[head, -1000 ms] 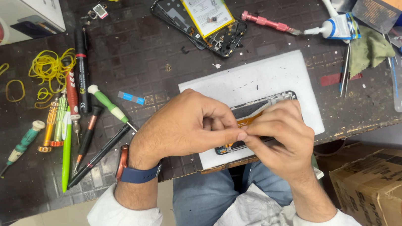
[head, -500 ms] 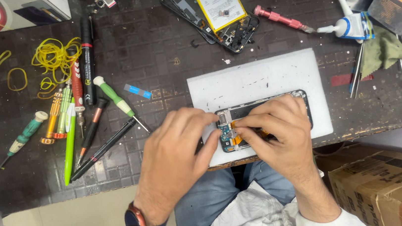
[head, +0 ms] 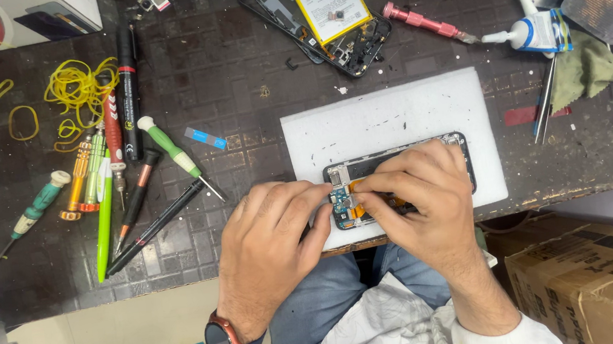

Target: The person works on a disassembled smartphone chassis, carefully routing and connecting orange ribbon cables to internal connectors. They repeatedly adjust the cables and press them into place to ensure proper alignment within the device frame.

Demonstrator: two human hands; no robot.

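Note:
An opened phone (head: 367,169) with its back off lies on a white mat (head: 391,114) at the near edge of the dark workbench. My left hand (head: 269,248) rests at the phone's left end, fingertips touching a small circuit board (head: 340,200) beside an orange flex cable. My right hand (head: 423,198) covers the phone's middle and right part, fingers pinched on the same small piece. Most of the phone's inside is hidden under my hands.
A second dismantled phone with a yellow-labelled battery (head: 327,3) lies at the back. Several screwdrivers and pens (head: 117,177) and yellow rubber bands (head: 81,86) lie at the left. A pink screwdriver (head: 424,23), glue bottle (head: 538,30), tweezers (head: 546,101) and green cloth (head: 584,71) sit right. Cardboard boxes (head: 599,285) stand below.
My left hand has shifted from on top of the phone down to its left end, uncovering the circuit board. Both hands' fingertips have come together there.

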